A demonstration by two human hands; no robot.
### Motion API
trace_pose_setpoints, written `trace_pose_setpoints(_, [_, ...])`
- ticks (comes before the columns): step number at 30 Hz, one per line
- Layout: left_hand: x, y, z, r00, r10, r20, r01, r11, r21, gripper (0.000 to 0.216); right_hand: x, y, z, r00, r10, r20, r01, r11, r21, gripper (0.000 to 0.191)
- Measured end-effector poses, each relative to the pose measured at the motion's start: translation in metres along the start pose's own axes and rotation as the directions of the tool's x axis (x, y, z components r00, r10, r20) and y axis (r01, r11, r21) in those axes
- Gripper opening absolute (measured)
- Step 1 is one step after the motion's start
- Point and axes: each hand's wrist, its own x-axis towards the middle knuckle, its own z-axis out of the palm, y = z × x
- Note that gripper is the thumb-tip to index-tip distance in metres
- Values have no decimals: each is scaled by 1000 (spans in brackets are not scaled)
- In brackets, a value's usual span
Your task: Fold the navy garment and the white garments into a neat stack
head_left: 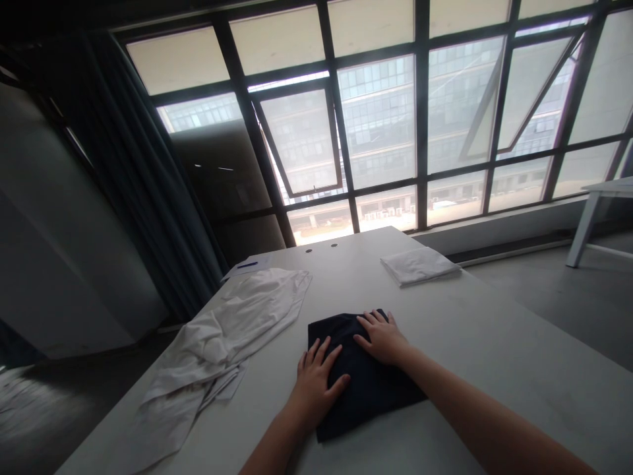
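Note:
A dark navy piece of folded cloth [368,389] lies flat on the white table [475,369] in front of me. My left hand [316,382] rests on its left edge with the fingers spread. On its far right part lies my right hand [383,336], palm down, fingers apart. Both hands press on the fabric without gripping it. What kind of garment the cloth is, I cannot tell. Part of its right side is hidden under my right forearm.
Left of the cloth, a crumpled white garment [232,323] stretches along the table's edge. A folded white cloth [420,265] sits at the far right. A pen [247,264] lies on paper at the far left. Beyond are windows, a dark curtain [143,178] and another white table [586,224].

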Motion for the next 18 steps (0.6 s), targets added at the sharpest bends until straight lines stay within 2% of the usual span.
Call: trace_pose_setpoints(18, [0,2,-2,1000,3,-6,-3,1000,1,65,-1,-1,-2,1000,-4,13,4,1000,-7,78])
